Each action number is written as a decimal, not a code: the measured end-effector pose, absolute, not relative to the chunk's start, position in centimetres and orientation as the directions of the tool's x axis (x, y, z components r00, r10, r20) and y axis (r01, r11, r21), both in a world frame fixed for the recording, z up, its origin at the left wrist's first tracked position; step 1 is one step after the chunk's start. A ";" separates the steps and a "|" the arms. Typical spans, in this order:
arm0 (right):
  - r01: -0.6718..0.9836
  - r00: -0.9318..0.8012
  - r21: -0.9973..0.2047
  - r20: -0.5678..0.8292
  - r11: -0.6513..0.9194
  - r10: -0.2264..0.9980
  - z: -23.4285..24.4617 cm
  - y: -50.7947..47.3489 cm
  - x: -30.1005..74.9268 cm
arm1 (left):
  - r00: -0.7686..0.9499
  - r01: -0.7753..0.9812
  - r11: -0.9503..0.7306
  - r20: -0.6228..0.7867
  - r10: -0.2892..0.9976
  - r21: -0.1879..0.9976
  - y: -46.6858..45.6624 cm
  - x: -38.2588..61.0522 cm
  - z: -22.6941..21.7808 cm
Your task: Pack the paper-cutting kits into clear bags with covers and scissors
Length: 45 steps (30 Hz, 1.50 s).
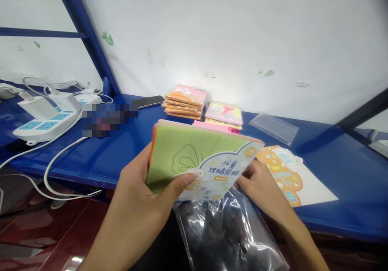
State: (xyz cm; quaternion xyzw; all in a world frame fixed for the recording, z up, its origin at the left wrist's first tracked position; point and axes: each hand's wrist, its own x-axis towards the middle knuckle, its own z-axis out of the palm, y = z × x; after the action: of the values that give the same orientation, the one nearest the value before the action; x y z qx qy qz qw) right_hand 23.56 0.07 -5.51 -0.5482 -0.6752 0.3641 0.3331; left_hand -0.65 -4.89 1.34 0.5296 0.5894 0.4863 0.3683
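Note:
My left hand [142, 198] grips the left side of a children's paper-craft booklet [197, 162], with its thumb across the pale blue cover and a green page showing a butterfly outline. My right hand [260, 186] holds the booklet's lower right edge. Below both hands, a clear plastic bag [224, 234] hangs with a dark reflective sheen. A stack of orange-edged booklets [184, 101] lies beyond them on the table, next to a pastel booklet [223, 113] and a pink one [215, 127].
The blue table [333, 174] runs along a white wall. On it lie a clear plastic sleeve [274, 129], an orange printed sheet [287, 178], a phone [147, 101], a pixelated patch [109, 119], and a white power strip [45, 125] with white chargers and cables.

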 end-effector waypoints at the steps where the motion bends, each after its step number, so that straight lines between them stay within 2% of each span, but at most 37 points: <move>1: 0.498 -0.181 -0.857 0.047 0.133 0.982 -5.5 0.0 23.6 | -0.175 0.318 -0.053 0.113 0.978 0.946 -4.9 -0.5 1.3; 4: 0.493 -0.185 -0.861 0.034 0.122 0.982 -5.5 0.0 23.5 | -0.208 0.424 -0.078 0.181 0.961 0.902 -4.7 -0.6 1.2; 7: 0.488 -0.184 -0.863 0.042 0.128 0.982 -5.6 0.0 23.3 | -0.217 0.439 -0.053 0.163 0.962 0.897 -4.3 -1.4 1.3; 14: 0.457 -0.130 -0.886 0.015 0.074 0.991 -4.6 -0.6 22.9 | -0.047 0.267 0.052 -0.041 0.998 0.962 -2.6 -3.7 1.6; 17: 0.396 -0.125 -0.917 -0.007 0.043 0.992 -4.0 -0.7 22.8 | 0.005 0.227 0.074 -0.077 0.997 0.971 -2.2 -4.1 1.5; 21: 0.316 -0.109 -0.949 -0.031 0.005 0.994 -3.8 -0.6 22.9 | -0.012 0.207 0.061 -0.060 0.998 0.976 -2.4 -3.9 1.6; 25: 0.318 -0.054 -0.948 -0.013 0.005 0.998 -3.3 -0.6 23.4 | -0.062 0.219 0.031 -0.017 0.998 0.975 -2.9 -3.7 1.4; 30: 0.351 -0.041 -0.935 0.030 0.043 0.999 -1.8 -0.8 24.0 | 0.026 0.177 0.081 -0.087 0.996 0.981 -3.0 -4.1 0.9; 34: 0.347 -0.046 -0.938 0.002 0.018 0.999 -1.1 -1.1 23.6 | 0.116 0.155 0.115 -0.134 0.984 0.981 -3.1 -4.3 0.9; 41: 0.415 -0.093 -0.907 0.026 0.062 0.995 -1.3 -1.4 23.5 | 0.168 0.205 0.113 -0.149 0.974 0.972 -3.2 -4.2 1.0; 45: 0.289 -0.101 -0.957 -0.012 0.017 0.995 -1.7 -1.5 23.8 | 0.158 0.243 0.070 -0.110 0.981 0.968 -3.1 -3.8 1.1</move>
State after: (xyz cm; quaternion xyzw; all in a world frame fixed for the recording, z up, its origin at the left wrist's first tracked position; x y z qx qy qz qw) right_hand 23.80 -1.49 -1.75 -0.5411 -0.5931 0.4455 0.3961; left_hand -3.76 -3.10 1.06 0.5736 0.5336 0.3691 0.5000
